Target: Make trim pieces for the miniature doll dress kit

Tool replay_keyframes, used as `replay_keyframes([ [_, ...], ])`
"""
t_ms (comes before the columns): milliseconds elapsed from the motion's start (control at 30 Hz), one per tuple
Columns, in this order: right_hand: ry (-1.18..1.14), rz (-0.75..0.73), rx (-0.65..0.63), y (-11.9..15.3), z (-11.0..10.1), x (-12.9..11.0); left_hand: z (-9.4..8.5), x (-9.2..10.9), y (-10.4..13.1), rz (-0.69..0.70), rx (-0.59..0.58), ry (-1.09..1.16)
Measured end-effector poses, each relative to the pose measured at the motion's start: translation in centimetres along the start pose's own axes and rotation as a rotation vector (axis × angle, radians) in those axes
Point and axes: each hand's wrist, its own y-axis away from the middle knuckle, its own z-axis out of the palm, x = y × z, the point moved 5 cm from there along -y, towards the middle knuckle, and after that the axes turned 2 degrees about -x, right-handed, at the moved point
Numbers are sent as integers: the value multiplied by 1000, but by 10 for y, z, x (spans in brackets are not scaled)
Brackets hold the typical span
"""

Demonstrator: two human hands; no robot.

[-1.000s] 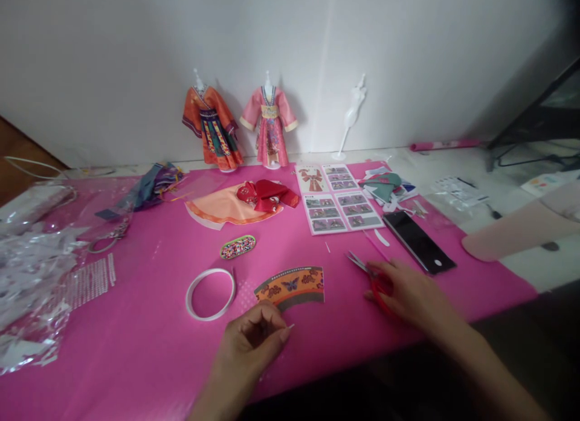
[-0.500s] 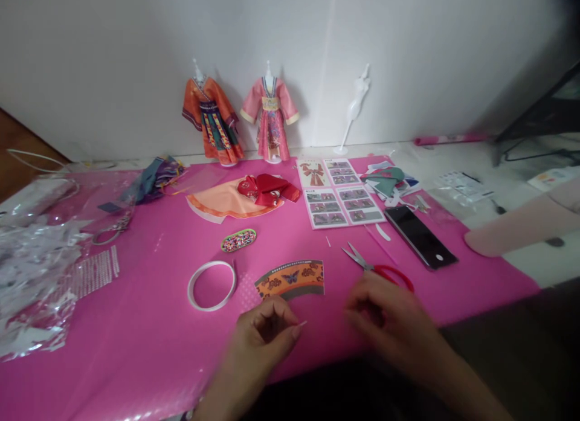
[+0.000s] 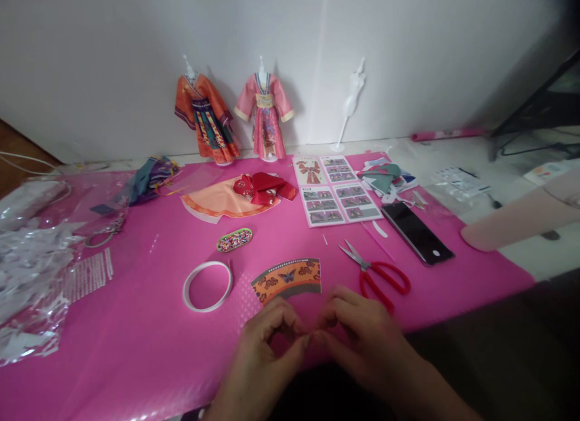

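Note:
My left hand [image 3: 276, 348] is closed in a pinch near the table's front edge. In the earlier frame a small white strip, which looks like tape, sticks out of its fingertips; now the fingers mostly hide it. My right hand [image 3: 357, 336] pinches at the same spot, fingertips meeting those of the left. Just beyond the hands lies a curved orange fabric piece [image 3: 290, 277] with a butterfly print and a grey band. Red-handled scissors [image 3: 369, 269] rest open beyond the right hand. A roll of white tape [image 3: 185, 288] lies to the left.
Further back are a green-rimmed bead tray [image 3: 234, 240], peach and red doll clothing [image 3: 217, 200], an instruction sheet [image 3: 338, 188] and a phone [image 3: 417, 234]. Two dressed mannequins [image 3: 206, 119] and a bare one [image 3: 353, 98] stand by the wall. Clear plastic bags [image 3: 31, 276] cover the left side.
My right hand has moved left from the scissors to meet the left fingertips, uncovering the red handles. The view has shifted slightly.

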Motion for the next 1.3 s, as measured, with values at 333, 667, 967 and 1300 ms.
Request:
replay_keyframes([
  [333,-45,114,18,3,-2,17,-4,-8,2,90,93,-217],
  [667,-87,433,45,2,0,52,14,-22,8,468,38,-1197],
  [967,-171,479,-11,-17,0,66,4,-15,24,460,86,-1235],
  [1300,-1,450,-128,-95,12,75,28,-17,-19,307,60,-1149],
])
